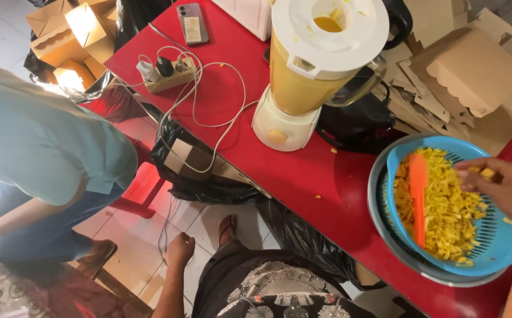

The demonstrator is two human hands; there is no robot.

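- Right hand (503, 188): reaches over the far rim of the blue colander, its grip pinched together on a few yellow fruit pieces (487, 173).
- Left hand (180, 247): hangs below the tabletop's near edge, over the tiled floor (150, 253); fingers curled loosely, holding nothing.
- One blue colander (503, 250): perforated plastic, round, heaped with small yellow chunks; it sits inside one grey metal bowl (380, 218) at the tabletop's near right corner.
- One orange spatula (418, 194): flat, smooth, lying lengthwise on the heap.
- One blender (303, 76): white base and lid, clear jug filled with thick yellow puree; stands mid-tabletop, well apart from the colander.
- Red tabletop (303, 176): glossy; bare strip between blender and bowl, a few yellow crumbs on it.
- One power strip (167, 73) with white cords, and one phone (192, 23), toward the far left corner.
- Folded brown cardboard boxes (474, 70): stacked along the right edge.
- Another person, in a teal shirt (44, 141), crouches on the floor at left.
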